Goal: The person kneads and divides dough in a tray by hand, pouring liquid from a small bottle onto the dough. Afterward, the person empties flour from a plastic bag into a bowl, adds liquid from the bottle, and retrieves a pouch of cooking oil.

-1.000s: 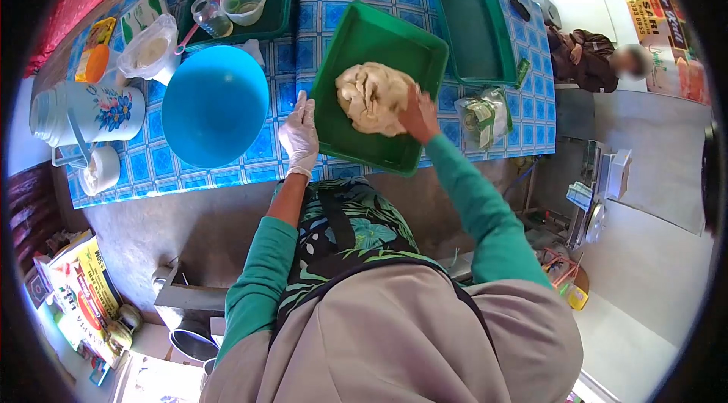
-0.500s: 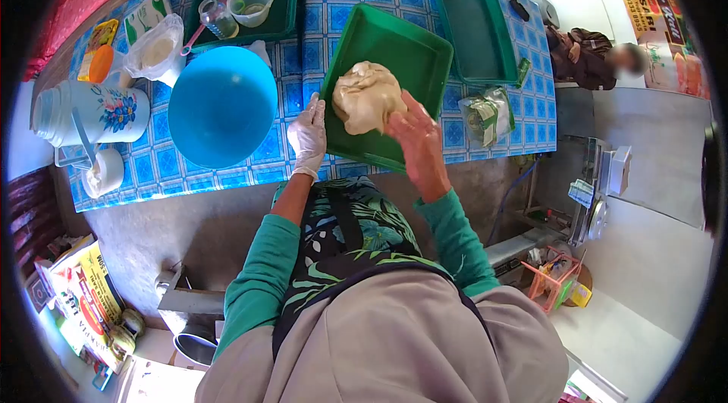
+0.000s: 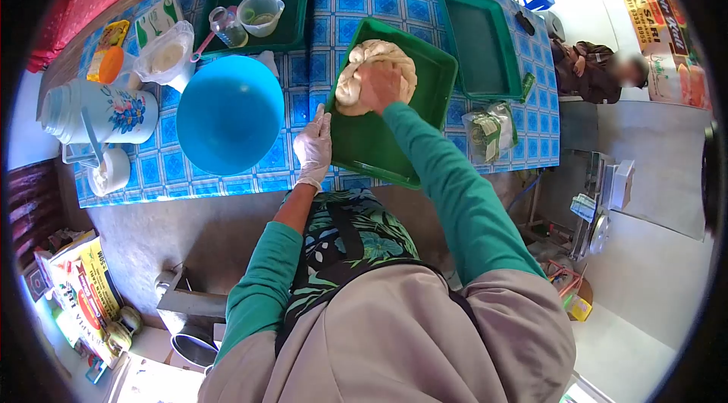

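A pale, folded lump of dough [image 3: 402,62] lies in the upper left part of a green tray [image 3: 371,149]. My bare right hand [image 3: 381,86] presses down into its middle, with the fingertips sunk against the dough and partly hidden. My left hand [image 3: 313,147], in a clear glove, grips the tray's left rim, fingers pointing away from me. Just left of that hand stands a large blue bowl [image 3: 230,119], with no contents visible.
Further left are a flowered thermos [image 3: 114,111], a white mug [image 3: 112,173] and a tub of pale powder [image 3: 167,58]. Behind the bowl, a dark green tray [image 3: 292,31] holds a measuring jug [image 3: 259,15]. At right lie another tray [image 3: 478,47] and a plastic packet [image 3: 491,132]. A person [image 3: 595,69] sits beyond.
My right hand has moved from the dough's right side onto its middle, and the arm reaches further forward. The dough looks flatter and wider. My left hand stays at the tray rim.
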`<action>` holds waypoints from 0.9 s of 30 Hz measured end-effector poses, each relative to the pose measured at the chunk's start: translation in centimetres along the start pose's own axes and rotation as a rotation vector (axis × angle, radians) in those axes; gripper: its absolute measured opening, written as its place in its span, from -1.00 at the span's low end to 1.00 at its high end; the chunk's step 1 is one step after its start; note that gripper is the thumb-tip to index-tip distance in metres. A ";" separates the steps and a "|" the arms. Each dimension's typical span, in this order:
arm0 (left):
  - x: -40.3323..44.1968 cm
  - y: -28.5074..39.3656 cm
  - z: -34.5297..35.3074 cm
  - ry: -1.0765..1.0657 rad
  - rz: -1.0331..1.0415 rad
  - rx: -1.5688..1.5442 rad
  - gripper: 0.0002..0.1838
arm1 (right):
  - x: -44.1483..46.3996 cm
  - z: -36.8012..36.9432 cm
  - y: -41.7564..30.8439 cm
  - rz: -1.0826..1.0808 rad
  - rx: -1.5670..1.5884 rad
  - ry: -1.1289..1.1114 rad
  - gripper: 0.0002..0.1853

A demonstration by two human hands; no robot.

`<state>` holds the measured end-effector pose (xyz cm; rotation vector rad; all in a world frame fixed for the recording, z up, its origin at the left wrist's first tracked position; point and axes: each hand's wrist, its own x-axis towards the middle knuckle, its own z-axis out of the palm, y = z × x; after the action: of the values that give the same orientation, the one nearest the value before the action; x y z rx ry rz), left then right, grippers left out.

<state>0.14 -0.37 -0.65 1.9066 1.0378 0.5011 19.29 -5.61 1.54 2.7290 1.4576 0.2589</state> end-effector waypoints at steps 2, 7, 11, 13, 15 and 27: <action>0.1 -0.2 0.1 0.005 -0.061 -0.022 -0.64 | 1.2 -1.5 3.0 -0.348 -0.011 -0.404 -0.64; 0.0 -1.3 1.1 0.144 0.004 -0.142 -0.63 | -7.6 -1.2 2.9 0.288 0.832 0.220 -0.49; 0.2 -0.6 0.5 -0.014 -0.081 -0.087 -0.61 | -10.7 -6.3 5.4 -0.056 0.520 -0.149 -0.59; 0.3 -2.7 2.5 0.157 0.093 -0.187 -0.65 | -7.0 -6.0 7.2 0.090 0.543 -0.300 -0.61; 0.3 -1.8 1.1 0.086 0.087 -0.045 -0.63 | -2.7 -6.3 6.8 0.199 0.295 0.177 -0.61; 2.3 -1.8 1.0 -0.120 -0.018 0.082 -0.50 | -9.0 -7.4 2.9 -0.210 0.328 -0.075 -0.60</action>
<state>1.31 1.45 -2.81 1.9720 1.0094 0.3335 15.55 -15.06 8.02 2.7479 1.8952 -0.0994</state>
